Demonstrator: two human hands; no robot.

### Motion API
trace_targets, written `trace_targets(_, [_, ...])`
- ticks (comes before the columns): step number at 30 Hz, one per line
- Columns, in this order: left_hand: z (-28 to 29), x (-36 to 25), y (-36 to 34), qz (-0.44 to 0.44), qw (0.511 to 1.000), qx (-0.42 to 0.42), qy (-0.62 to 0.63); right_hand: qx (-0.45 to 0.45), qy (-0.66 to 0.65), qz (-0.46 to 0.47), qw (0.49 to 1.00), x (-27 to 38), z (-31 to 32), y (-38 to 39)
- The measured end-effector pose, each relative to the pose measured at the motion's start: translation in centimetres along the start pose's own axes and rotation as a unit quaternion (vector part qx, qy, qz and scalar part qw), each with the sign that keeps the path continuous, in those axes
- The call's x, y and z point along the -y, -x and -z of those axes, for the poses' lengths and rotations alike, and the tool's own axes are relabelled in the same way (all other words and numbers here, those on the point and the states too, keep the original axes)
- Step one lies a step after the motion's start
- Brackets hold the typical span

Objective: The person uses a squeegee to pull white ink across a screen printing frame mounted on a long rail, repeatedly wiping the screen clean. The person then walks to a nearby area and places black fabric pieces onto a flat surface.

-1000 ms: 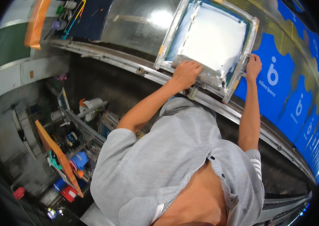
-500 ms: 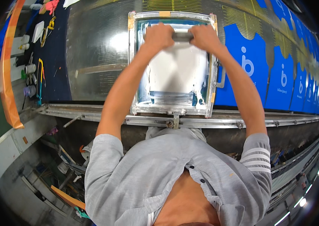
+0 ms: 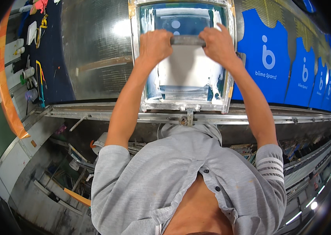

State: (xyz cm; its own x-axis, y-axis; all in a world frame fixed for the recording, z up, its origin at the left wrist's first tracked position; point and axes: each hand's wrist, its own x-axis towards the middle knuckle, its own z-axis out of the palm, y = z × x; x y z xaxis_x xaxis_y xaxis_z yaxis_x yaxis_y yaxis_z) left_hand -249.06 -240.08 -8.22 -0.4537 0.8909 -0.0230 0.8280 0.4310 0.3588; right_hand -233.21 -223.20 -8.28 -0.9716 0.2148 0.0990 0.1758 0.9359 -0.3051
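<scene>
A squeegee (image 3: 189, 40) lies crosswise inside a silver screen-printing frame (image 3: 182, 106). My left hand (image 3: 155, 47) is wrapped round its left end. At the right end my right hand (image 3: 219, 44) grips it too, with one finger raised. On the near side of the squeegee, white ink (image 3: 177, 64) covers much of the mesh. Beyond it, dark blue mesh shows pale round shapes of a design. Thick white smears run down both inner sides of the frame. The squeegee's lower edge is hidden from me.
Blue garment panels (image 3: 267, 72) with white prints lie in a row to the right. A metal rail (image 3: 259, 118) runs along the table's near edge. Left of the frame is a shiny table surface (image 3: 95, 51); an orange strip (image 3: 5, 78) hangs at far left.
Both hands have drawn the squeegee toward me across the frame. Dark mesh with pale round shapes now shows behind it, where white ink was. The whole view has shifted slightly.
</scene>
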Motion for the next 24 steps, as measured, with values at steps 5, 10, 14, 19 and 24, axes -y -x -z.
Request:
trace_targets(5, [-0.9, -3.4, 9.0, 0.016, 1.0, 0.006, 0.009, 0.016, -0.03, -0.005, 0.999, 5.1, 0.3, 7.7])
trace_targets(10, [-2.0, -6.6, 16.7, 0.023, 0.999, -0.009, 0.028, 0.03, -0.047, -0.013, 0.998, 9.3, 0.0, 14.8])
trace_targets(14, [-3.5, -8.0, 20.9, -0.007, 0.998, -0.066, 0.015, 0.011, -0.033, -0.027, 0.999, 12.0, -0.8, 19.3])
trace_targets(19, [-1.0, -12.3, 24.1, -0.02, 0.998, -0.035, -0.04, 0.059, -0.042, -0.035, 0.997, 13.9, 1.4, 21.7])
trace_targets(24, [1.9, -13.1, 19.9, 0.024, 0.998, 0.057, 0.026, 0.045, -0.133, -0.008, 0.99, 12.4, 4.5, 19.1])
